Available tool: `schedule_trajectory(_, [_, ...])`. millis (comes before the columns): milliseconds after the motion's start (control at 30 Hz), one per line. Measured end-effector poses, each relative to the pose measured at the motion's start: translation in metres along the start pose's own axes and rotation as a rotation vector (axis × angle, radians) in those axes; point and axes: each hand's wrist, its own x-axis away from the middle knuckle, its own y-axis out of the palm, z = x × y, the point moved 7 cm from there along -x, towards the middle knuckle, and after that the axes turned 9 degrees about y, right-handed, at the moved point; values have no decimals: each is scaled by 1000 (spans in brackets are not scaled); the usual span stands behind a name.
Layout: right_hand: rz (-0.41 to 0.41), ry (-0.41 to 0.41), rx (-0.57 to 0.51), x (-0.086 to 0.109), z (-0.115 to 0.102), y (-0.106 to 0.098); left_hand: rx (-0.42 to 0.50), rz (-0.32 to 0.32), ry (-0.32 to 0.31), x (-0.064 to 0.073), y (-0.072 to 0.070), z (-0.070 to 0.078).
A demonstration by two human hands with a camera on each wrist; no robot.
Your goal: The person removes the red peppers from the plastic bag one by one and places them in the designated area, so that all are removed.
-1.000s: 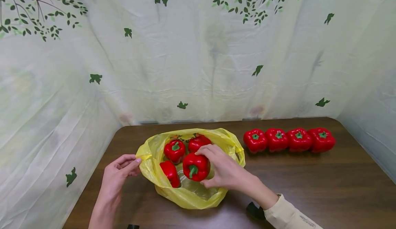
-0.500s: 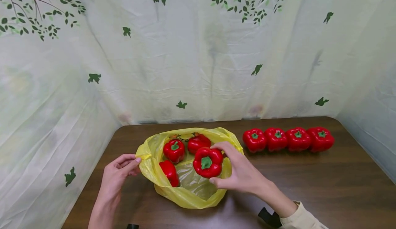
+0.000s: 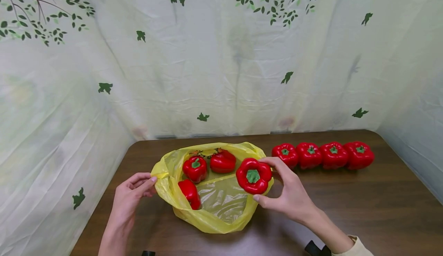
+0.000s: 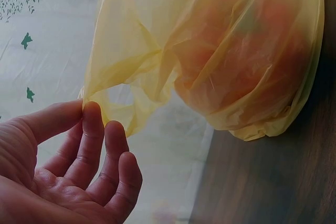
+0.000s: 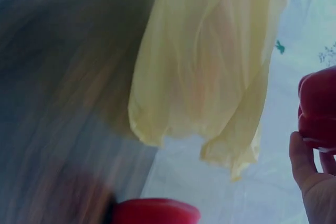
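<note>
A yellow plastic bag (image 3: 221,225) stands with its mouth wide on the table. My left hand (image 3: 133,194) pinches the bag's left rim between thumb and index finger; in the left wrist view the other fingers (image 4: 116,153) curl loosely below the bag's handle hole. My right hand (image 3: 290,194) grips a red bell pepper (image 3: 253,176) between thumb and fingertips, its green stem facing the head camera, over the bag's right rim. Inside the bag lie a bell pepper with its stem up (image 3: 195,169), another behind it (image 3: 223,161) and one tipped against the left wall (image 3: 189,193).
Several red bell peppers (image 3: 333,155) stand in a row at the table's back right. Printed cloth (image 3: 221,75) hangs behind and beside the brown wooden table (image 3: 346,210). Near the front edge a small black object (image 3: 148,253) shows.
My right hand has lifted the bell pepper out of the bag's middle and carried it right to the right rim, its stem end turning toward the head camera. The left hand stays on the rim.
</note>
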Motion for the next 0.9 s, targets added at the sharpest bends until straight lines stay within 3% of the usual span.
schedule_trajectory(233, [55, 19, -2, 11, 6, -18, -4, -4, 1, 0, 0, -1])
schedule_trajectory(400, [81, 101, 5, 20, 18, -28, -12, -2, -5, 1, -2, -3])
schedule_trajectory(700, [128, 215, 103, 38, 43, -46, -14, -11, 4, 2, -1, -2])
schedule_trajectory(900, [103, 267, 164, 54, 67, -56, -20, -16, 13, 2, 0, 1])
